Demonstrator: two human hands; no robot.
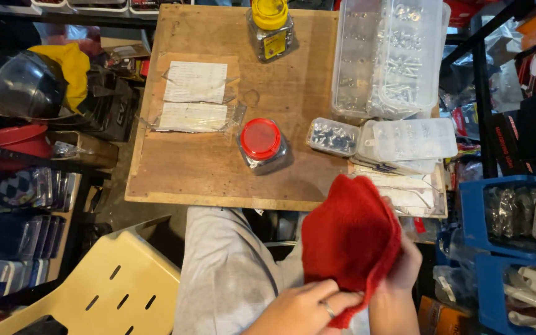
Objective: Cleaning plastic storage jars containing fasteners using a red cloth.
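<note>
A red cloth is bunched up over my lap, just below the near edge of the wooden board. My left hand, with a ring on one finger, pinches its lower edge. My right hand grips the cloth from the right side and is partly wrapped in it. Whether anything is inside the cloth is hidden.
On the board stand a red-lidded jar, a yellow-lidded jar, two flat plastic bags, a small box of metal parts and clear compartment boxes. A cream plastic chair is at left, blue bins at right.
</note>
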